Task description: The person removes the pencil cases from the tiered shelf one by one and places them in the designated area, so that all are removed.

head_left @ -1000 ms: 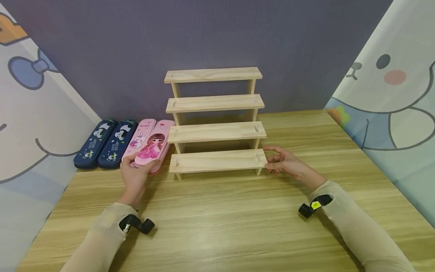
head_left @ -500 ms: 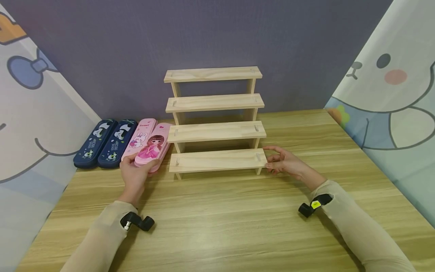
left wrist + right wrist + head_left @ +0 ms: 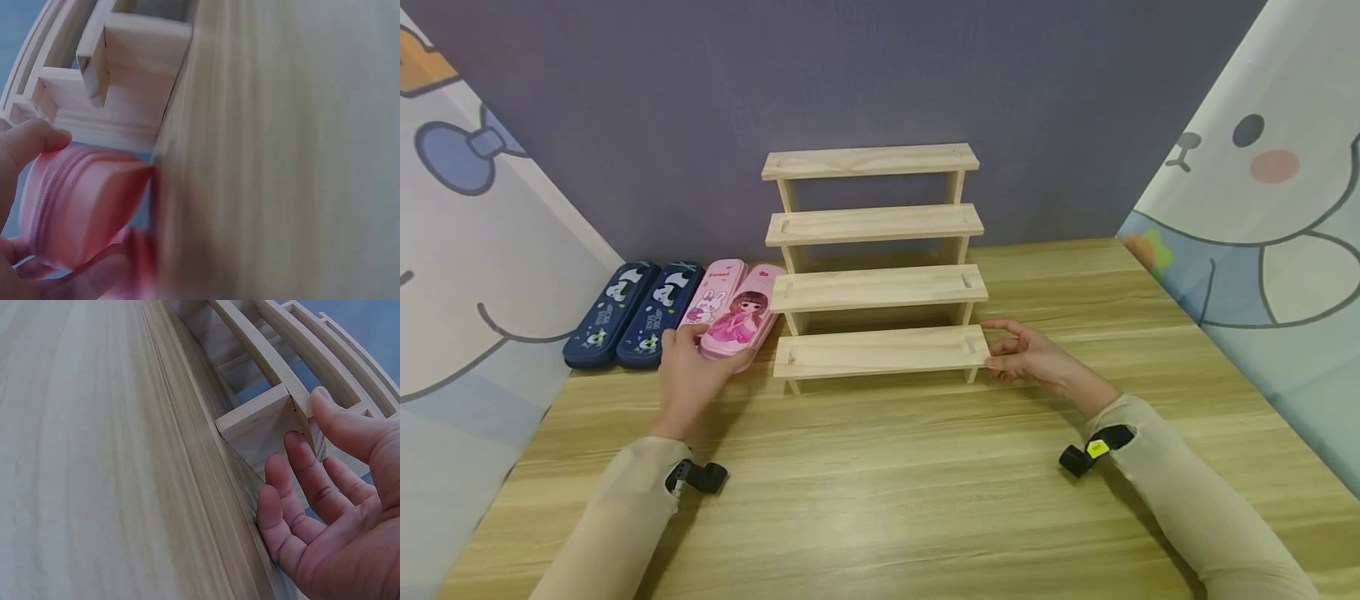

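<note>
My left hand (image 3: pixel 688 371) grips the near end of a pink pencil case (image 3: pixel 741 317) with a girl printed on its lid. In the left wrist view thumb and fingers stand on opposite sides of the zipped case (image 3: pixel 84 206). It leans against a second pink pencil case (image 3: pixel 711 292) with a rabbit on it. At the other side, my right hand (image 3: pixel 1026 358) pinches the right end of the lowest board of a stepped wooden shelf (image 3: pixel 880 352). The right wrist view has the thumb on the board's edge and the index finger under it; the remaining fingers curl loosely.
Two dark blue pencil cases (image 3: pixel 613 312) with pandas lie side by side at the left, next to the pink ones. The shelf's several boards rise in steps towards the grey back wall (image 3: pixel 865 75). Printed panels flank the wooden table (image 3: pixel 880 483).
The girl pencil case first slid slightly nearer, then moved back up a little. My left wrist has turned and shifted slightly left, still gripping it. The right hand stays at the shelf.
</note>
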The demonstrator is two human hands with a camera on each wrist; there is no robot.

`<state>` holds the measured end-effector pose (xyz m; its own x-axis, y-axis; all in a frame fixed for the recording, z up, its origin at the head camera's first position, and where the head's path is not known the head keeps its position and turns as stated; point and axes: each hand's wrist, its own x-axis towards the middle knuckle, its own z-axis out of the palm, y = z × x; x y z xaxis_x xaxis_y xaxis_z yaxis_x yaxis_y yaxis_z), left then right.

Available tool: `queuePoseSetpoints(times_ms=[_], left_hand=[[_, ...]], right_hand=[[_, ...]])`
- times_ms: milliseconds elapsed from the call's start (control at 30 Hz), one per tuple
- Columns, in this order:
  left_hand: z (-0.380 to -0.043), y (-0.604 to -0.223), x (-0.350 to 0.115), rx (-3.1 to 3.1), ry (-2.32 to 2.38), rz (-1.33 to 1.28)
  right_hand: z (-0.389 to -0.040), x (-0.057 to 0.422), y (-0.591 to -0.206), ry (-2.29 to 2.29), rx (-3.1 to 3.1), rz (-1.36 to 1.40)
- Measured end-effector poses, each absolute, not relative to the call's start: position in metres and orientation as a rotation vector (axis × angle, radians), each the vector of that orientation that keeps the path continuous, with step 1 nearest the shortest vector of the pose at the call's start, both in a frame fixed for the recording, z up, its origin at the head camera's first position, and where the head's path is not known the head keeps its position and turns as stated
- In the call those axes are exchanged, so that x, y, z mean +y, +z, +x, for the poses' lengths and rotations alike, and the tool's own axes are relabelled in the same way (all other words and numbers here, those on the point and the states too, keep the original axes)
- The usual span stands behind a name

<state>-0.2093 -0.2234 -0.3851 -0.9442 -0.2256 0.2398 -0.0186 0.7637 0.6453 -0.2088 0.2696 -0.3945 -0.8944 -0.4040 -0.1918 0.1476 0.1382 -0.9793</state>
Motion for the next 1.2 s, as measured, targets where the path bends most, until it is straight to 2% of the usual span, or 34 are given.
queuePoseSetpoints(times_ms=[633,1200], left_hand=[[-0.209,-0.364,-0.225,-2.917,-0.444,-0.084],[-0.227,-0.368,-0.211,-3.138,-0.319,-0.095]], right_hand=[[-0.208,0.269,-0.393,-1.794,2.019,-0.252],[-0.209,0.270,-0.395,-1.807,1.999,-0.259]])
